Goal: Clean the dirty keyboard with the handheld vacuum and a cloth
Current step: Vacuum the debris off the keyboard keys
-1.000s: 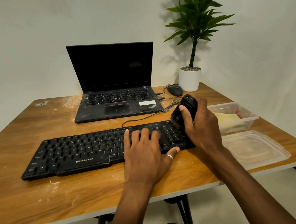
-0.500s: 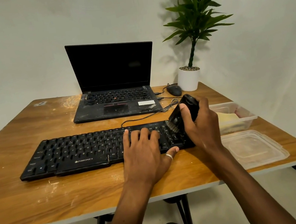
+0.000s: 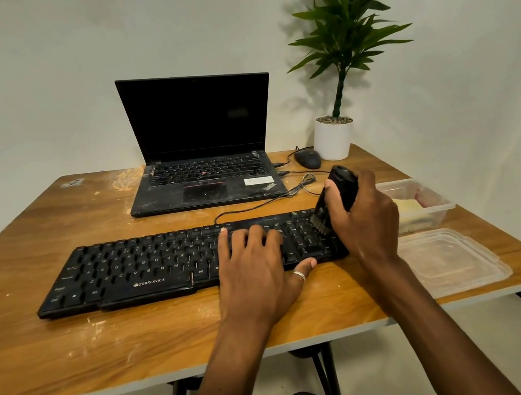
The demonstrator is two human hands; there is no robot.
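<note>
Right hand [image 3: 368, 218] is gripping the vacuum [image 3: 343, 185], brush tip touching the right end of the keyboard [image 3: 147, 265], which is lying along the worktop [image 3: 73, 354]. Left hand [image 3: 256, 272] is pressing flat, fingers straight, on the keys. Risks: heavy brush pressure prising keycaps loose; keyboard skidding should the flat hand lift.

Office-like desk corner: laptop [image 3: 200, 145], mouse [image 3: 307, 159], potted plant [image 3: 337, 84], wooden table [image 3: 73, 354].

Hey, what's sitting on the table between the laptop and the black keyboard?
Only a thin black cable runs across the bare table between the laptop and the keyboard, as the head view shows.
</note>
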